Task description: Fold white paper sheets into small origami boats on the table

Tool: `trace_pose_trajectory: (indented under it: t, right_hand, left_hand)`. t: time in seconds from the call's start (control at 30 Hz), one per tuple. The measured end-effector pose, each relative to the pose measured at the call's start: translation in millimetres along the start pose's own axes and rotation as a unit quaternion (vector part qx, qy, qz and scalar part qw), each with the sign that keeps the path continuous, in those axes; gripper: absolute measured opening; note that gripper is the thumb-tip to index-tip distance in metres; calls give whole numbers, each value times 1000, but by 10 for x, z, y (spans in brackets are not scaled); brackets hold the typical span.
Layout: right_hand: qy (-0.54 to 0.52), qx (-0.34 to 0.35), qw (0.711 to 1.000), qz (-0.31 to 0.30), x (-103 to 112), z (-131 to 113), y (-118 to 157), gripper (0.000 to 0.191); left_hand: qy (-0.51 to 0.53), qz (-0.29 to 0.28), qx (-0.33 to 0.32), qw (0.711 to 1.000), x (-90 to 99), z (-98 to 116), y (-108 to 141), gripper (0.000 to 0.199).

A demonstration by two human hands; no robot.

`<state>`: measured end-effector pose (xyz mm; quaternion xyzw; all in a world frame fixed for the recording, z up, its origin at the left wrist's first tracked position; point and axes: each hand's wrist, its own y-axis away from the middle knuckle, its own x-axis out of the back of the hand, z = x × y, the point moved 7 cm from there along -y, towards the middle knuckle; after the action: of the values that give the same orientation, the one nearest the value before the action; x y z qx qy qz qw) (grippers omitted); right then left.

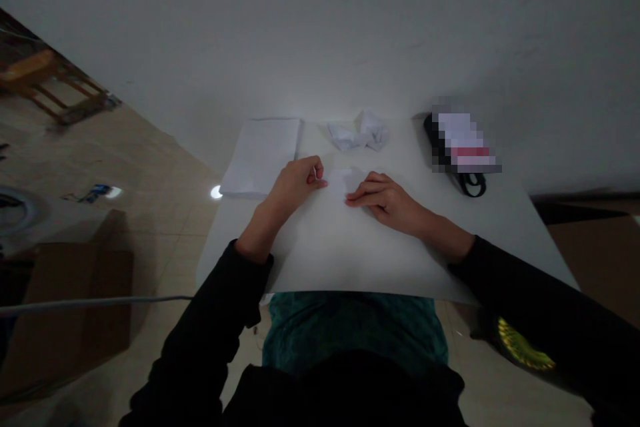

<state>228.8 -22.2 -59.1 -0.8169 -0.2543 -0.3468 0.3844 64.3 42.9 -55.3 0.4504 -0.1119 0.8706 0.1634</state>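
Black long fabric sleeves [200, 330] nearest. Small white paper piece [343, 180] on white counter [330, 257], between left hand [324, 175] and right hand [350, 200]. Fingers curled; I can't confirm pinch. Uneven tug could crease paper.

Small white paper pc. [342, 181], white folded-paper shapes [371, 132], flat rect. white paper stack [265, 153], white smooth tabletop [320, 257]. Blk long cloth sleeves [200, 327]; dk teal-grn fabric [350, 323], mottled; brn cardboard box [70, 307]; yel.-grn round item [523, 343] w/ radiating stripes.

White paper [343, 181] at right grip [394, 205]
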Motion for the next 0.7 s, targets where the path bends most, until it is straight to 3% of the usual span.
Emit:
trace_pose_trajectory:
  t: [0.2,0.37,0.4,0.53,0.7]
  right_hand:
    - [7,-5,1000,2,17,25,33,35]
    - [-1,-15,1000,1,76,61,97,34]
    - [-2,-19,1000,1,87,67,104,35]
    - [-11,-24,1000,-7,99,80,107,35]
    - [-17,-22,1000,-13,84,97,104,34]
  left_hand:
    - [-78,82,26,993,105,-44,46,15]
    - [-83,166,-5,983,193,132,90,14]
    - [-75,170,-17,982,178,185,93,12]
    - [-94,122,-61,986,-2,344,78,39]
    - [-155,123,-8,980,3,181,63,51]
